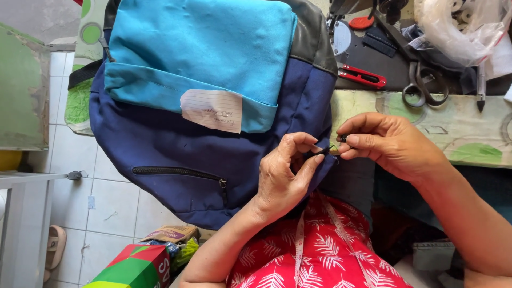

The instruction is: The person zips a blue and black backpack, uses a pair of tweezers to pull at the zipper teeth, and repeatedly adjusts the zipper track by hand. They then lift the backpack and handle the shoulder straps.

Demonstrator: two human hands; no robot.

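Observation:
A blue backpack (176,133) with a light blue front pocket lies across the table edge and my lap, a lined paper slip (212,110) stuck on the pocket. My left hand (285,176) pinches the backpack's dark side edge by its zipper tape. My right hand (386,141) pinches a small black zipper slider (343,138) right next to that edge. The two hands' fingertips almost meet.
On the table behind lie red thread snips (362,76), large scissors (424,85), a clear plastic bag (461,26) and a pen (481,88). A measuring tape (298,250) hangs over my red patterned shirt. A colourful box (133,266) and a sandal (55,246) are on the tiled floor.

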